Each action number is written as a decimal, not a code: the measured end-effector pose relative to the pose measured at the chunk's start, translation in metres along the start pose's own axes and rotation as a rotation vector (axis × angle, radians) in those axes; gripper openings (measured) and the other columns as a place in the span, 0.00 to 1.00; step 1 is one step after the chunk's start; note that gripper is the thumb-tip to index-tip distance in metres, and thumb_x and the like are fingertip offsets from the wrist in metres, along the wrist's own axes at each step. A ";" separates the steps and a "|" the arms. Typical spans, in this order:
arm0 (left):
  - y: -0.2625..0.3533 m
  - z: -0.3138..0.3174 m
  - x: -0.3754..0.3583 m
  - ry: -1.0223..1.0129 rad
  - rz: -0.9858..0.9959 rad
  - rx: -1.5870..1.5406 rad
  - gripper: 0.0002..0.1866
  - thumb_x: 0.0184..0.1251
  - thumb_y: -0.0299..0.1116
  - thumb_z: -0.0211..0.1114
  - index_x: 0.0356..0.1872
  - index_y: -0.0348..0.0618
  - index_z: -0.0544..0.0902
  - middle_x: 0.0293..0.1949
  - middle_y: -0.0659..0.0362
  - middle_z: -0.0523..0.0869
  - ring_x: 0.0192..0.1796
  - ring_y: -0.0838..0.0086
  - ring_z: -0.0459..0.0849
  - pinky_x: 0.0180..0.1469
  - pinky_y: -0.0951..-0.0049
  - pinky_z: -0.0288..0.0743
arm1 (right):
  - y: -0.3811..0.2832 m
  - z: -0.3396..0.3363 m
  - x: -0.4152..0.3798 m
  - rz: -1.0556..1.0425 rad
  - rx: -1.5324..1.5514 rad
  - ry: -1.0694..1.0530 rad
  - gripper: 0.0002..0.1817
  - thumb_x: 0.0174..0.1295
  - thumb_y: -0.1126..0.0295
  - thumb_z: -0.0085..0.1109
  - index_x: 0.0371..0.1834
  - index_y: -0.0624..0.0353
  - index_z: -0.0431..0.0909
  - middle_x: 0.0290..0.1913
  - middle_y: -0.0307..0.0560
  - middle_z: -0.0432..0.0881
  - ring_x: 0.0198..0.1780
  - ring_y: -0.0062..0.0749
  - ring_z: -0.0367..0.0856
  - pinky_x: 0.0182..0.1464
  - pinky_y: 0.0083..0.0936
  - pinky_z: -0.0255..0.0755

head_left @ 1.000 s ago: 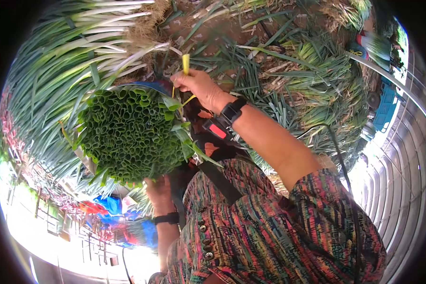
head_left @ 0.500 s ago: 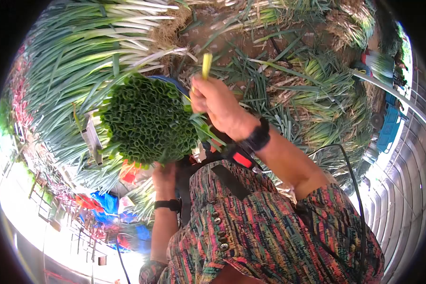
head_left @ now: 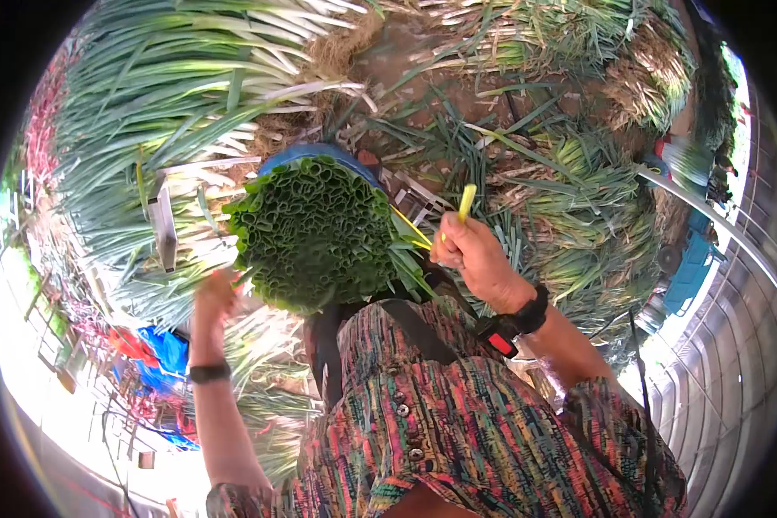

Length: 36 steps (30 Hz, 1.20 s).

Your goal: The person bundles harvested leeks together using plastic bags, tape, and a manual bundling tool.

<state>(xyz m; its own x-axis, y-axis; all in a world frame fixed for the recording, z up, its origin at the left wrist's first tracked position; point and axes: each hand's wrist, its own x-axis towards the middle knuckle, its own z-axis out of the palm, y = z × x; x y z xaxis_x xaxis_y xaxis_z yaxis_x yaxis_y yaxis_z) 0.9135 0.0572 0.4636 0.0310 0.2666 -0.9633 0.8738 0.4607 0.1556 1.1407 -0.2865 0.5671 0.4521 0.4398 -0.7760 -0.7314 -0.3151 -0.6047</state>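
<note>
A thick bundle of green onions (head_left: pixel 315 233) stands upright in front of me, its cut green tube ends facing up. A blue rim (head_left: pixel 319 152) curves round its far side. My right hand (head_left: pixel 473 250) is closed on a yellow strip (head_left: pixel 468 200), whose line runs from the fist toward the bundle's right side. My left hand (head_left: pixel 216 298) is blurred at the bundle's lower left, apart from it; its fingers are smeared, and what they hold, if anything, is unclear.
Long green onions with white stems (head_left: pixel 173 78) lie piled at the upper left. More onion heaps (head_left: pixel 578 198) cover the right. A metal frame piece (head_left: pixel 161 229) stands left of the bundle. A blue crate (head_left: pixel 692 268) and a curved pale pipe (head_left: pixel 708 207) are far right.
My right hand has moved right and down with the yellow strip, now stretched out from the bundle. My left hand has come out from beneath the bundle to the left. The bundle appears farther right.
</note>
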 end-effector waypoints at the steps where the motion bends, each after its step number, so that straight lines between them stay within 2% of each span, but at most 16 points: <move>1: 0.043 -0.012 0.019 0.105 0.568 -0.054 0.10 0.65 0.38 0.63 0.29 0.45 0.77 0.20 0.69 0.70 0.24 0.86 0.70 0.25 0.81 0.62 | 0.001 0.002 0.001 0.015 -0.057 -0.002 0.22 0.74 0.56 0.41 0.21 0.54 0.62 0.20 0.31 0.60 0.22 0.18 0.55 0.29 0.20 0.55; 4: 0.091 0.027 0.065 -0.010 0.481 -0.177 0.09 0.65 0.38 0.63 0.35 0.43 0.80 0.24 0.68 0.74 0.28 0.85 0.73 0.30 0.83 0.68 | 0.004 -0.002 -0.009 0.063 -0.301 -0.028 0.21 0.74 0.57 0.41 0.22 0.55 0.63 0.20 0.32 0.61 0.22 0.18 0.55 0.28 0.20 0.54; 6: 0.106 0.052 0.088 -0.184 0.509 0.027 0.12 0.67 0.42 0.62 0.39 0.43 0.82 0.27 0.64 0.79 0.31 0.80 0.77 0.35 0.78 0.72 | 0.017 0.000 -0.015 0.114 -0.182 -0.014 0.20 0.74 0.58 0.42 0.23 0.56 0.64 0.20 0.32 0.61 0.23 0.18 0.55 0.27 0.20 0.53; 8: 0.074 0.092 0.138 -0.151 0.850 0.292 0.14 0.68 0.45 0.60 0.40 0.46 0.82 0.33 0.59 0.82 0.37 0.70 0.81 0.41 0.66 0.75 | 0.028 -0.001 -0.019 0.114 -0.161 -0.016 0.21 0.74 0.58 0.42 0.23 0.56 0.63 0.20 0.32 0.61 0.23 0.18 0.55 0.28 0.20 0.52; 10: 0.055 0.125 0.077 0.085 1.035 0.772 0.14 0.68 0.46 0.58 0.44 0.49 0.82 0.42 0.57 0.82 0.45 0.62 0.80 0.48 0.58 0.73 | 0.026 0.004 -0.023 0.154 -0.088 -0.004 0.21 0.75 0.57 0.41 0.23 0.56 0.63 0.21 0.32 0.61 0.24 0.18 0.56 0.29 0.19 0.52; 12: 0.025 0.137 0.050 0.308 0.950 0.912 0.13 0.67 0.43 0.58 0.48 0.51 0.80 0.45 0.57 0.80 0.50 0.61 0.77 0.53 0.57 0.70 | 0.015 0.018 -0.023 0.193 0.010 0.013 0.21 0.75 0.56 0.41 0.23 0.56 0.63 0.21 0.32 0.61 0.25 0.18 0.56 0.30 0.19 0.53; 13: 0.014 0.140 0.046 0.339 1.002 0.927 0.14 0.67 0.42 0.59 0.51 0.52 0.78 0.45 0.57 0.79 0.51 0.61 0.76 0.55 0.59 0.69 | 0.010 0.025 -0.023 0.189 -0.015 0.007 0.21 0.75 0.56 0.40 0.23 0.55 0.62 0.21 0.32 0.60 0.25 0.18 0.55 0.30 0.19 0.52; 16: 0.019 0.126 0.057 0.312 1.008 0.800 0.13 0.66 0.40 0.60 0.49 0.50 0.79 0.43 0.56 0.80 0.49 0.59 0.77 0.53 0.59 0.70 | -0.004 0.035 -0.023 0.184 -0.091 -0.007 0.21 0.75 0.56 0.39 0.23 0.53 0.58 0.21 0.32 0.58 0.25 0.19 0.54 0.30 0.19 0.50; 18: 0.033 0.113 0.062 0.232 1.059 0.717 0.10 0.64 0.37 0.61 0.43 0.48 0.82 0.38 0.53 0.80 0.44 0.55 0.78 0.46 0.58 0.74 | -0.008 0.036 -0.020 0.186 -0.127 -0.025 0.20 0.75 0.56 0.39 0.24 0.53 0.58 0.22 0.32 0.58 0.26 0.18 0.54 0.31 0.19 0.50; 20: 0.048 0.109 0.067 0.194 1.021 0.847 0.08 0.63 0.36 0.61 0.40 0.48 0.81 0.38 0.53 0.81 0.44 0.54 0.79 0.45 0.58 0.74 | -0.006 0.037 -0.019 0.188 -0.104 -0.026 0.20 0.76 0.57 0.39 0.24 0.53 0.59 0.22 0.31 0.58 0.26 0.18 0.54 0.31 0.19 0.51; 23: 0.054 0.118 0.073 0.195 1.121 0.987 0.06 0.63 0.35 0.60 0.37 0.48 0.81 0.38 0.53 0.81 0.44 0.55 0.80 0.45 0.58 0.75 | -0.008 0.038 -0.020 0.175 -0.154 -0.036 0.20 0.76 0.57 0.39 0.25 0.53 0.59 0.22 0.31 0.58 0.26 0.18 0.54 0.31 0.19 0.51; 26: 0.050 0.117 0.083 0.214 1.141 0.854 0.06 0.63 0.34 0.58 0.36 0.47 0.80 0.37 0.51 0.82 0.43 0.54 0.81 0.45 0.56 0.75 | -0.008 0.037 -0.019 0.168 -0.147 -0.030 0.20 0.76 0.57 0.39 0.25 0.54 0.60 0.22 0.31 0.58 0.25 0.18 0.54 0.30 0.19 0.51; 29: 0.048 0.108 0.093 0.061 0.996 0.722 0.06 0.62 0.32 0.56 0.37 0.44 0.79 0.35 0.48 0.83 0.41 0.50 0.81 0.44 0.55 0.74 | 0.000 0.033 -0.019 0.162 -0.117 -0.019 0.20 0.75 0.57 0.40 0.25 0.54 0.61 0.22 0.31 0.59 0.25 0.17 0.55 0.30 0.19 0.52; 32: 0.035 0.100 0.127 -0.168 0.807 0.583 0.09 0.60 0.35 0.56 0.38 0.42 0.79 0.35 0.43 0.83 0.41 0.46 0.81 0.45 0.53 0.73 | 0.002 0.032 -0.017 0.147 -0.063 0.024 0.20 0.75 0.58 0.42 0.25 0.56 0.65 0.22 0.31 0.62 0.25 0.16 0.57 0.29 0.19 0.54; 36: 0.047 0.098 0.085 -0.194 0.612 0.729 0.16 0.58 0.43 0.58 0.39 0.42 0.79 0.37 0.41 0.83 0.44 0.45 0.81 0.49 0.53 0.72 | 0.004 0.024 -0.013 0.116 -0.030 0.054 0.18 0.75 0.58 0.42 0.27 0.56 0.66 0.22 0.32 0.63 0.26 0.16 0.58 0.30 0.18 0.55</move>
<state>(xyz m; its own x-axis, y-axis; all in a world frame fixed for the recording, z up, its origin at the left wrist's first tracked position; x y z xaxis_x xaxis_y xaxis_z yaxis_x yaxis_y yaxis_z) 1.0045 0.0188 0.3682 0.6023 0.1114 -0.7905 0.7644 -0.3660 0.5308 1.1190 -0.2732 0.5792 0.3925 0.3532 -0.8492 -0.7653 -0.3867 -0.5145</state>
